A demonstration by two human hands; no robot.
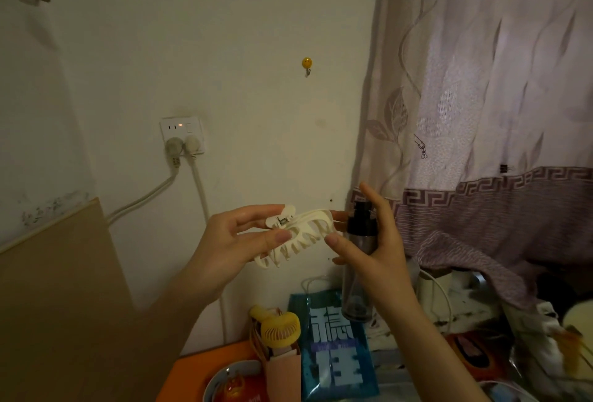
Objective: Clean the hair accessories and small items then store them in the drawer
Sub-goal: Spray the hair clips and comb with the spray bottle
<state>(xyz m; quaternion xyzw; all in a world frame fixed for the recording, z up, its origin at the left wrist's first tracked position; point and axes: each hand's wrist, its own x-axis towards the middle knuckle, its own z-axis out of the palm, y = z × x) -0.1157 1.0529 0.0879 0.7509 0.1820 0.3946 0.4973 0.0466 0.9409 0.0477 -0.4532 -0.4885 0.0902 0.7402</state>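
**Cream claw clip held up beside a spray bottle**

Nearest the camera, at the bottom of the view, an orange table top (192, 366) carries a small yellow handheld fan (279, 327), a blue packet with large white characters (337, 347) and the rim of a round dish (221, 379); clutter lies to the right, too dim to name.

Above these, both forearms rise toward the middle of the view. The left hand (237, 241) pinches the hinge end of a cream claw clip (298, 238), thumb on the near side and fingers curled behind it; the clip's teeth point down and it hangs in the air, well above the table. The right hand (372, 241) wraps round a clear spray bottle with a black pump top (361, 231), its forefinger raised straight above the pump, thumb across the front. The bottle's nozzle stands just beside the clip's far end.

Behind them stand a pale wall, a socket with two plugs (182, 136), a yellow smiley hook (307, 63) and a mauve patterned curtain (481, 96).
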